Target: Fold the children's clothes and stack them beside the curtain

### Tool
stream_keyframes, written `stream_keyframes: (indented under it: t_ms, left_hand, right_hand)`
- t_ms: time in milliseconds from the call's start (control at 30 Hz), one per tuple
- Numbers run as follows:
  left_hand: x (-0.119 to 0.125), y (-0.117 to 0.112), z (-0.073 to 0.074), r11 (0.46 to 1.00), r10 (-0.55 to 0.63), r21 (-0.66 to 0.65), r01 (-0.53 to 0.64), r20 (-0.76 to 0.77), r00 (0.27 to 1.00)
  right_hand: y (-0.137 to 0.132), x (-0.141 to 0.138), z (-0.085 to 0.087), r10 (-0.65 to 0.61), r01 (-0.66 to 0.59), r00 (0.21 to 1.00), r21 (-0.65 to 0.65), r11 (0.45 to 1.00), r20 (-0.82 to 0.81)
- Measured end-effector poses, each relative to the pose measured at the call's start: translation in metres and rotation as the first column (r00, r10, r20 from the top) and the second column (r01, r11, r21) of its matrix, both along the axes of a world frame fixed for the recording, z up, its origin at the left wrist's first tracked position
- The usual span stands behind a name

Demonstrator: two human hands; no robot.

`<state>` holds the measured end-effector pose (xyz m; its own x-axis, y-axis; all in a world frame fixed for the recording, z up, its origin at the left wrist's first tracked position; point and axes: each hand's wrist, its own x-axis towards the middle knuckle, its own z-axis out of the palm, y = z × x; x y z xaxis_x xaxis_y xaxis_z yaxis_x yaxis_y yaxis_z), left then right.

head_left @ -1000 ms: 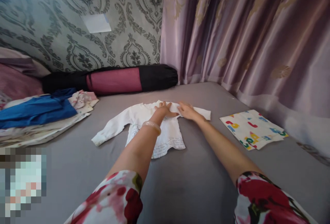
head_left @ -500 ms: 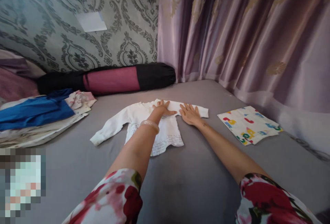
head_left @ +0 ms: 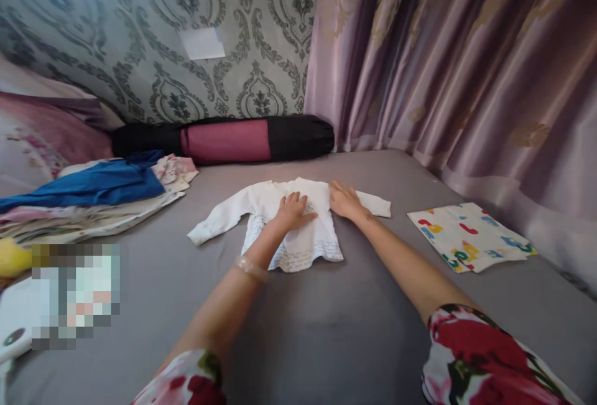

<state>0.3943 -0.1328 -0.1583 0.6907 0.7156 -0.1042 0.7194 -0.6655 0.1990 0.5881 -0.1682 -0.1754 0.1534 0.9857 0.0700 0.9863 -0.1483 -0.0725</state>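
A small white long-sleeved shirt [head_left: 308, 244] lies spread on the grey sheet, sleeves out to both sides, with lines of print along its hem. My left hand [head_left: 293, 211] rests on the shirt's chest, fingers spread, a clear bangle [head_left: 250, 267] on the wrist. At the shirt's right shoulder, where the sleeve begins, is my right hand [head_left: 346, 201]. Its fingers are slightly blurred but look loosely extended, and no cloth shows gripped in them. Part of the right sleeve is hidden behind that hand.
A folded white cloth with colourful prints [head_left: 471, 237] lies to the right. On the left are a heap of clothes with a blue garment [head_left: 102, 184] and a white device [head_left: 28, 311] beside a pixelated patch. A black and maroon bolster [head_left: 228, 140] lies along the wall; curtains [head_left: 392, 81] hang at right.
My left hand has slid from near the collar down to the chest. My right hand has moved inward along the sleeve to the shoulder. The view has turned left.
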Motion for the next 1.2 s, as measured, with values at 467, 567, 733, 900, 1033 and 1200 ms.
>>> stream_keyframes:
  t_ms: [467, 567, 733, 900, 1033, 1200]
  left_hand:
    - [-0.082, -0.116, -0.005, 0.992, -0.096, -0.077, 0.1, 0.058, 0.994]
    - [-0.082, -0.113, -0.005, 0.989, -0.103, -0.1, 0.11, 0.08, 0.992]
    - [-0.082, -0.112, 0.001, 0.985, -0.111, -0.12, 0.123, 0.101, 0.989]
    - [-0.098, -0.097, 0.008, 0.968, -0.07, -0.205, 0.141, 0.32, 0.945]
    - [-0.132, -0.064, 0.014, 0.952, 0.293, -0.224, -0.209, 0.463, 0.837]
    - [-0.201, -0.012, 0.011, 0.687, 0.678, -0.101, -0.719, 0.445, 0.585]
  right_hand:
    - [0.112, -0.05, -0.008, -0.089, 0.089, 0.984, -0.006, 0.996, -0.154]
    - [0.114, -0.052, -0.014, -0.097, 0.102, 0.984, 0.025, 0.995, -0.151]
    - [0.113, -0.054, -0.019, -0.134, 0.145, 0.98, 0.074, 0.987, -0.146]
    - [0.107, -0.07, -0.005, -0.079, 0.089, 0.993, 0.116, 0.989, -0.088]
    - [0.105, -0.11, 0.001, 0.119, -0.106, 0.989, 0.138, 0.985, -0.085]
    - [0.11, -0.162, -0.01, 0.301, -0.293, 0.943, 0.074, 0.953, -0.14]
